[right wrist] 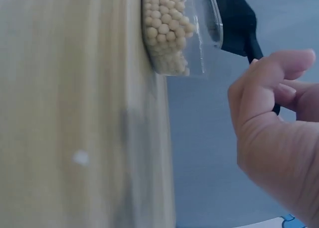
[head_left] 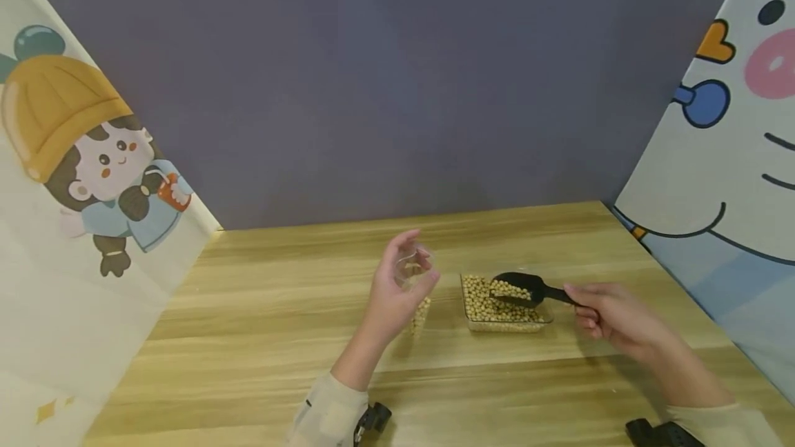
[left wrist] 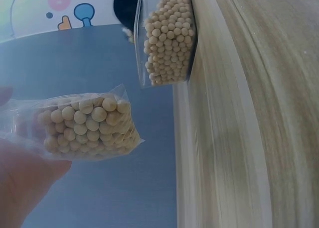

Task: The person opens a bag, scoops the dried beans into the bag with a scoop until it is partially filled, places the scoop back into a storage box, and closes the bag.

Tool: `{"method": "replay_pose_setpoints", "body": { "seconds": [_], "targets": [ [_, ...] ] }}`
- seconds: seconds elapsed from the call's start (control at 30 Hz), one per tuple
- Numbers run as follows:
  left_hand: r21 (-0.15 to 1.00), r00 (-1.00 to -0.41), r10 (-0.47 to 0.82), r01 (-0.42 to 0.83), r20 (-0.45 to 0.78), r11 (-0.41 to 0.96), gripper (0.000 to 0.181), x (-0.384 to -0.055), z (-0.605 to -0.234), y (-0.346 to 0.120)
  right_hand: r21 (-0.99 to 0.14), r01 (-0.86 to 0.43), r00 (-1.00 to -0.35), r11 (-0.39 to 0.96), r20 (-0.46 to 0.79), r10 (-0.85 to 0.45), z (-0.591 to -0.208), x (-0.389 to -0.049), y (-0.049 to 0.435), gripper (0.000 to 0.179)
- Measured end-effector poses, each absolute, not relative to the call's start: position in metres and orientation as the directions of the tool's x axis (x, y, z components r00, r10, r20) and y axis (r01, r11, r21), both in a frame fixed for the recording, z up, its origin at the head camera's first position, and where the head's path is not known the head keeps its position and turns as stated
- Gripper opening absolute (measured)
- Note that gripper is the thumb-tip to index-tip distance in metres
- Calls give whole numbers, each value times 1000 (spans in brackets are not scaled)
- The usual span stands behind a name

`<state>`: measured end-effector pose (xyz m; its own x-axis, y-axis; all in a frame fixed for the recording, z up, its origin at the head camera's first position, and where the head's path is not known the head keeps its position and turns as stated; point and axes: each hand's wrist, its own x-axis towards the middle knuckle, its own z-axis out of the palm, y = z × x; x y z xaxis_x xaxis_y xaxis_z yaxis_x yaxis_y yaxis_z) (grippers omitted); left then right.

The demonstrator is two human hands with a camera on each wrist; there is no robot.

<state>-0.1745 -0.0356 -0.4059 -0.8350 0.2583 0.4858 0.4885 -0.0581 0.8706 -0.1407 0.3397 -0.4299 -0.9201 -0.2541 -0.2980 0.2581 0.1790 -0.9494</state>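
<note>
we are holding the bag near its mouth with the left hand, fingers and thumb curling around the film, so that it is hanging upright just beside the box and above the tabletop. beans are filling both box and bag, and we are seeing them packing the bag's lower part. we are judging the film to be thin, soft and slippery, weighing little by itself, with the load pulling from the bottom. we are wanting a light hold just under the rim, keeping the mouth round without crushing it; pinching hard is likely to be folding it closed, and a sharp tug could be splitting it.

with the right hand we are gripping the scoop by its handle. its bowl is lying over the box, carrying beans; whether it is touching those below, we are not managing to tell. it is looking stiff and light, and we are trusting the handle as the place for holding it, level, since round beans are probably rolling off at any tilt. the box is looking rigid, sitting on the tabletop, its walls offering the best hold.
</note>
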Motion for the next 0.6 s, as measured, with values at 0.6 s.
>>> {"method": "replay_pose_setpoints", "body": {
  "seconds": [0.6],
  "targets": [
    [899, -855, 280, 431, 436, -83, 63, -171, -406, -28, -977, 133, -936, 165, -179, -305, -339, -167, 329, 42]
  ]
}}
